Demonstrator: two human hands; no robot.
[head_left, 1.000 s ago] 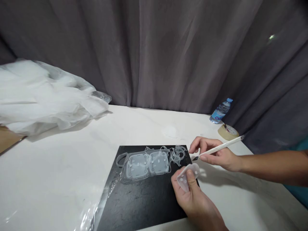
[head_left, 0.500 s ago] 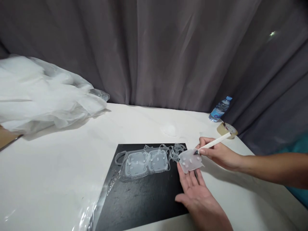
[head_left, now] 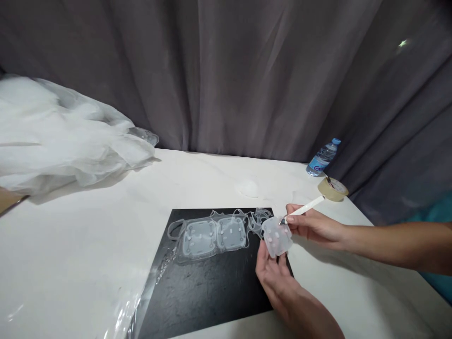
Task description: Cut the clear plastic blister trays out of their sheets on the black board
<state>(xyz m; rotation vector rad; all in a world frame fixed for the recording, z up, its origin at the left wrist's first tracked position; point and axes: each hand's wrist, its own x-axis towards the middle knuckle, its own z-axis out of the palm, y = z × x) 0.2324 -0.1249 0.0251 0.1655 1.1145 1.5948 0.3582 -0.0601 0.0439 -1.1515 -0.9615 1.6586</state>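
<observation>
1. So what just changed: the left hand (head_left: pixel 282 285) was opened out flat, and now its fingers are curled up partway around the lower edge of the piece (head_left: pixel 277 242). The piece is tipped up more and looks squarer from here. Can't tell how firm that grip is.

2. Right hand (head_left: pixel 318 228) has its fingers closed in a pinch on the white tool (head_left: pixel 307 206), near the dark tip, which is at the piece's upper edge. Can't tell if it's actually touching. My read: the piece is better braced for close work on that edge.

3. The piece sits right of center, lower half of the frame, over the right edge of the board (head_left: pixel 208 292). Bumpy face points up at the camera, tilted a bit. It's roughly square, so no real long axis.

4. The tool is the long one: shaft runs lower left to upper right, tip at the lower left.
</observation>
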